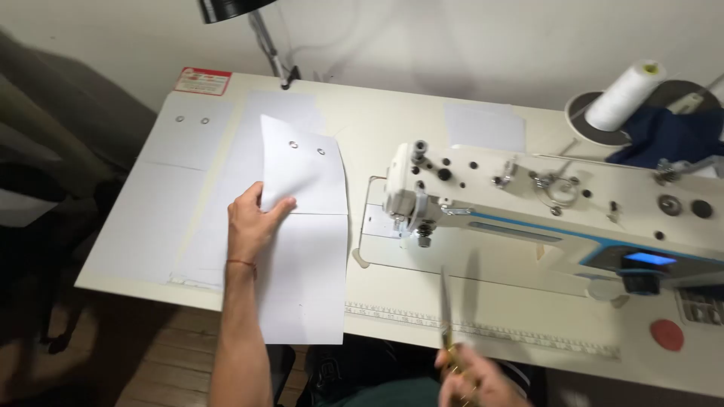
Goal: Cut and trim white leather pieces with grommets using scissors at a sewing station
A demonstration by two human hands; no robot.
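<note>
My left hand (253, 218) grips the left edge of a white fabric piece (305, 249) with two metal eyelets near its top, lifted partly off the sewing table (377, 128). My right hand (471, 377), blurred at the bottom edge, holds scissors (446, 305) with gold handles, blades pointing up toward the white sewing machine (543, 207). The fabric lies left of the machine's needle area (413, 218).
More white fabric pieces (185, 162) are spread on the table's left, one with two eyelets. A white thread cone (626, 94) and dark blue cloth (671, 136) sit at the back right. A lamp arm (268, 41) stands at the rear. A red button (667, 335) is at the right front.
</note>
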